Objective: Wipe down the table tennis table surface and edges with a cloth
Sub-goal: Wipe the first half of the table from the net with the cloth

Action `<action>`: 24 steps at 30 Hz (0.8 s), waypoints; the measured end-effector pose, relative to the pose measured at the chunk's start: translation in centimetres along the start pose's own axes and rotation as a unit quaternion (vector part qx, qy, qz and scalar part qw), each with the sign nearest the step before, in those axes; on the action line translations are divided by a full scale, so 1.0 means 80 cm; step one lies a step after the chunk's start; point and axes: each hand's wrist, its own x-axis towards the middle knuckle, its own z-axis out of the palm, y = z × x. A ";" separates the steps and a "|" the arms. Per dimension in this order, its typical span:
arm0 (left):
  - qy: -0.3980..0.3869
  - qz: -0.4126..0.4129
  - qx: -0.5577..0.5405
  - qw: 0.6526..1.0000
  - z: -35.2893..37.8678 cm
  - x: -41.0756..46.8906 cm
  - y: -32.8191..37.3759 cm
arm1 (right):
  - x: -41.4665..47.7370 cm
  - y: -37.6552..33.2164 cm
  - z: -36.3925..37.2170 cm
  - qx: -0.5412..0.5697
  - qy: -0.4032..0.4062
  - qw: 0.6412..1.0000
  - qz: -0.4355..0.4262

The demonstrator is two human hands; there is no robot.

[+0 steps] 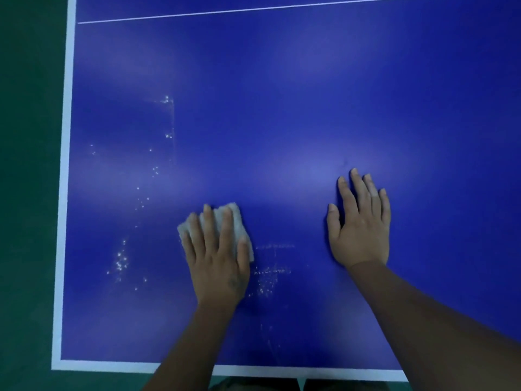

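Cloth [238,221] under left hand [217,266], droplets [121,261] alongside

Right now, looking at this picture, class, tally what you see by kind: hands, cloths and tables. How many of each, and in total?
Hands: 2 (left hand pressing the cloth, right hand flat on the table)
Cloths: 1
Tables: 1
Total: 4

Smooth blue table top [282,108], soft sheen, white painted edge lines [65,193]; pale cloth [242,235] looks soft, woven, matt.
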 end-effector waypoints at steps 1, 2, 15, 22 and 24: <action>0.009 0.002 0.003 1.000 -0.002 0.021 0.003 | -0.001 0.000 0.000 0.000 0.001 1.000 -0.001; 0.014 -0.001 -0.002 1.000 -0.003 0.042 0.005 | -0.001 0.000 -0.001 0.000 0.002 1.000 -0.001; 0.013 -0.008 -0.026 1.000 0.006 -0.014 0.013 | -0.008 0.005 -0.016 0.036 -0.040 0.998 -0.022; 0.033 -0.013 -0.076 0.996 -0.001 0.071 0.121 | -0.100 0.034 -0.032 0.033 -0.006 0.998 0.055; 0.028 0.023 -0.080 0.996 0.003 0.068 0.150 | -0.129 0.037 -0.025 0.013 -0.014 0.997 0.072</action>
